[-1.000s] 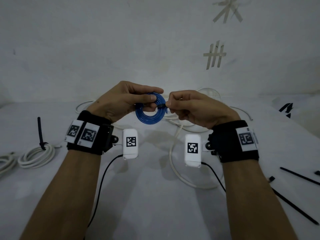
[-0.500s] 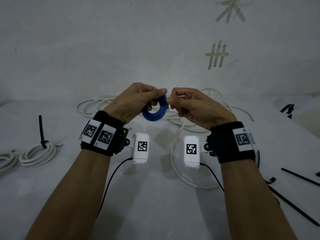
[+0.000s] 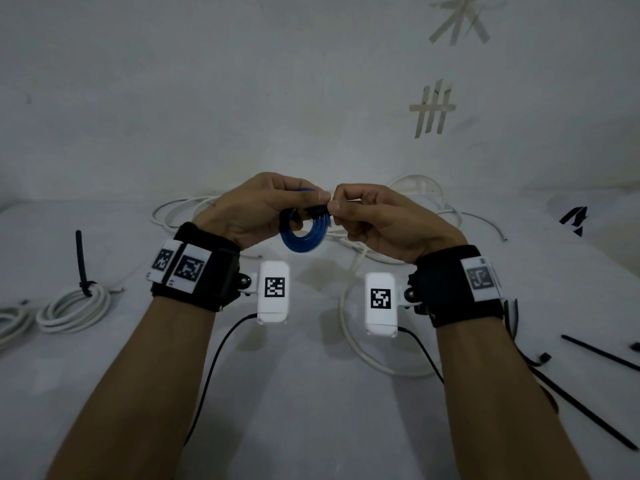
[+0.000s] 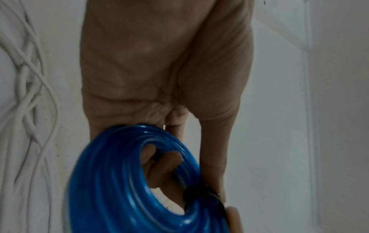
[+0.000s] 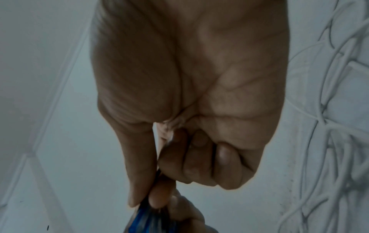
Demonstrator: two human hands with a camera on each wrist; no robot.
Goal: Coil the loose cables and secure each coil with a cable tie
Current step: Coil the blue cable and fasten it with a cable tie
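Right hand (image 3: 381, 221): fingers curled, thumb and forefinger pinching the black cable tie (image 4: 201, 193) where it wraps the blue coil (image 3: 304, 233); the other fingers are folded into the palm.
Left hand (image 3: 256, 209): fingers curled around the blue coil, fingertips showing through its centre in the left wrist view; thumb on top beside the tie.
Blue coil: held in the air between both hands, above the middle of the table (image 3: 311, 427); several turns, tie already looped round one side.
Tie status: appears to be being drawn tight; whether it is fully cinched cannot be told.
White coil (image 3: 72, 308): at the left edge of the table, bound with a black tie whose tail stands up; judged done.
Second white coil (image 3: 12, 323): at the far left edge, partly cut off; its tie is not visible.
Loose white cables (image 3: 349, 341): spread across the far and middle table behind the hands; still uncoiled.
Spare cable ties (image 3: 595, 351): lying near the right edge of the table.
Progress: roughly midway; blue coil nearly secured, white cables remaining.
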